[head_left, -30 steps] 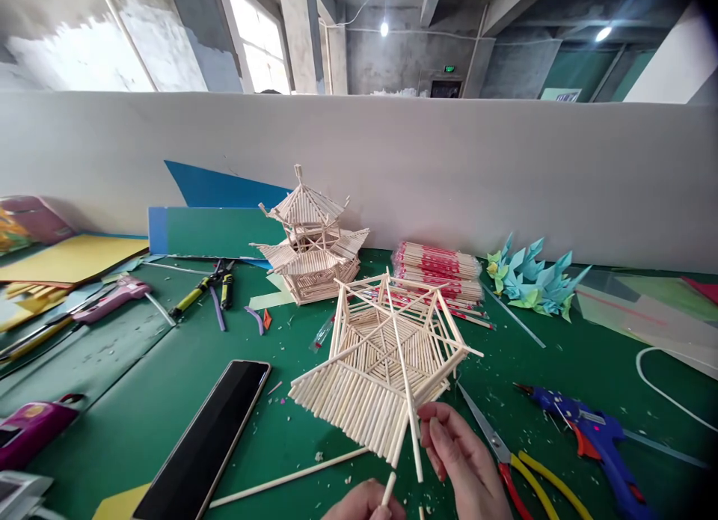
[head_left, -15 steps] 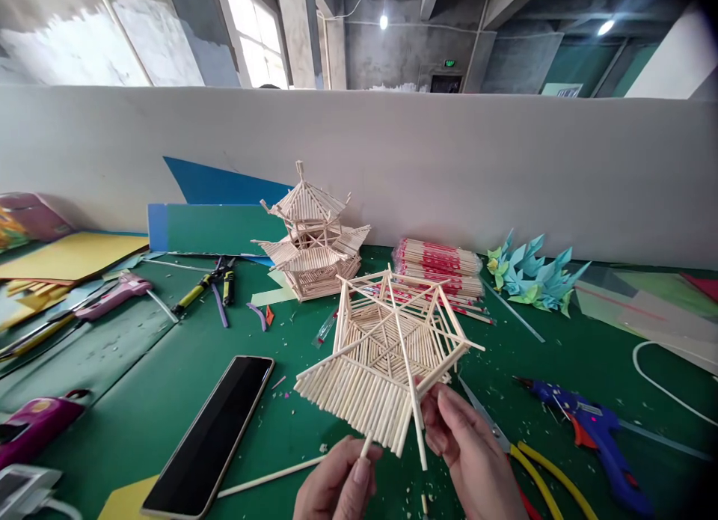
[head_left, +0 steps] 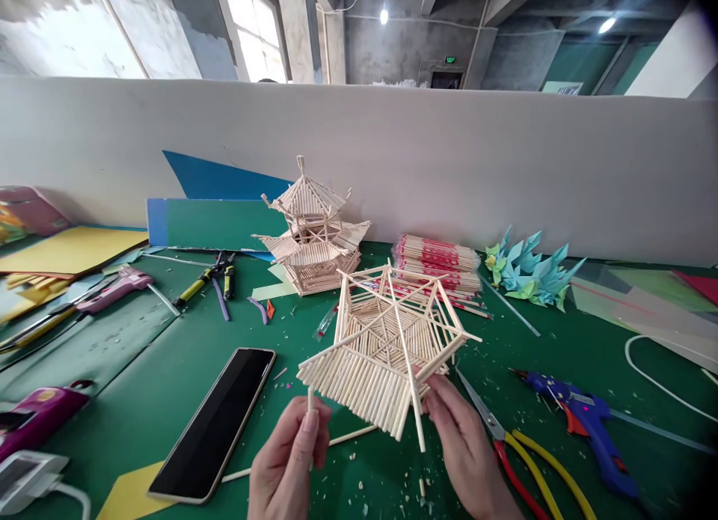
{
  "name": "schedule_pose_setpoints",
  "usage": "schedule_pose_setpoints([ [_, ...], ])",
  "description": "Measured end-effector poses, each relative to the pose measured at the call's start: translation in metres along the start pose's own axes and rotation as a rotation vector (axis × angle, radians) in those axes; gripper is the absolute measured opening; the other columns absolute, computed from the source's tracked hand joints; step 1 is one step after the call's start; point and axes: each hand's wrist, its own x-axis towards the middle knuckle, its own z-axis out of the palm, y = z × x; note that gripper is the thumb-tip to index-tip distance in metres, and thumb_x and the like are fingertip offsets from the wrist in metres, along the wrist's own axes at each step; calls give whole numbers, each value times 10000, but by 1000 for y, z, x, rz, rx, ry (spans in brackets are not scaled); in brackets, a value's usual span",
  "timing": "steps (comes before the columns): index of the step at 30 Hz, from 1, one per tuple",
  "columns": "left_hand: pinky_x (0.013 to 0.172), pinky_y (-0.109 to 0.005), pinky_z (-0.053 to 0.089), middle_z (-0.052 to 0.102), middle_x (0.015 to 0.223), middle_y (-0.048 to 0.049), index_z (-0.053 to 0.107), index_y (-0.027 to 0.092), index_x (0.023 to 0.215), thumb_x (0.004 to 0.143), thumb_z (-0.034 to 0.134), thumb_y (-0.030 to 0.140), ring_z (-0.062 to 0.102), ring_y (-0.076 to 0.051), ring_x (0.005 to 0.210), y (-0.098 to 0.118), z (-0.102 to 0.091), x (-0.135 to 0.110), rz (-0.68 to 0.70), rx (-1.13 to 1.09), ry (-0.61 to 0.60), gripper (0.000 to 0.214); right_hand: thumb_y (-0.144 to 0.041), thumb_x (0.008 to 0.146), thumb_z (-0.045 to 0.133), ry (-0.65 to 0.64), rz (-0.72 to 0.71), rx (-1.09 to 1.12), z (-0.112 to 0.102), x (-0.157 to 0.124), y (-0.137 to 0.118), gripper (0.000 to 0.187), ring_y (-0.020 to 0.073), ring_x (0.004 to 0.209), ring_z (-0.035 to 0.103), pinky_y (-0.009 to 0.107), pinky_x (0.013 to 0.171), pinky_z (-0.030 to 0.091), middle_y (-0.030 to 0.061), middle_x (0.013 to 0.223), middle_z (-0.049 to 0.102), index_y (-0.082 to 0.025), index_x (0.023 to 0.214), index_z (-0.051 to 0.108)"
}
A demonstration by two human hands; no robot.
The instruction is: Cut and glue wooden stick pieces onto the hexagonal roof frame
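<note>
My right hand (head_left: 463,438) grips a stick-built pavilion model (head_left: 381,340) by its lower right side. The model is tilted, and a row of pale sticks fills one sloping roof panel on its near side. Pinched upright between thumb and fingers of my left hand (head_left: 292,449) is a short wooden stick (head_left: 310,400), its top close below the panel's left corner. Another long stick (head_left: 353,435) lies on the green table behind that hand. A finished stick pagoda (head_left: 314,243) stands upright further back.
Wrapped stick bundles (head_left: 437,262) and a blue paper flower (head_left: 535,269) lie at the back. To the right are scissors (head_left: 493,423) and a blue glue gun (head_left: 583,415). A phone (head_left: 216,423), pliers (head_left: 205,284) and a pink glue gun (head_left: 115,288) occupy the left.
My left hand has moved left and slightly up with the short stick, from the panel's lower edge to its left corner. The right hand and the model have barely shifted.
</note>
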Motion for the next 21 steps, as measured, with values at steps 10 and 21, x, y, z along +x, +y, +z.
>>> schedule_pose_setpoints([
  [10, 514, -203, 378, 558, 710, 10, 655, 198, 795, 768, 597, 377, 452, -114, 577, 1, -5, 11, 91, 4, -20, 191, -244, 888, 418, 37, -313, -331, -4, 2, -3, 224, 222, 949, 574, 341, 804, 488, 107, 996, 620, -201, 989, 613],
  [21, 425, -201, 413, 604, 586, -13, 684, 182, 804, 709, 650, 408, 499, -128, 503, 2, 3, -19, -55, 80, -73, 248, -192, 872, 438, 85, -338, -274, -9, 0, -3, 204, 219, 931, 568, 355, 809, 457, 86, 973, 625, -214, 983, 608],
])
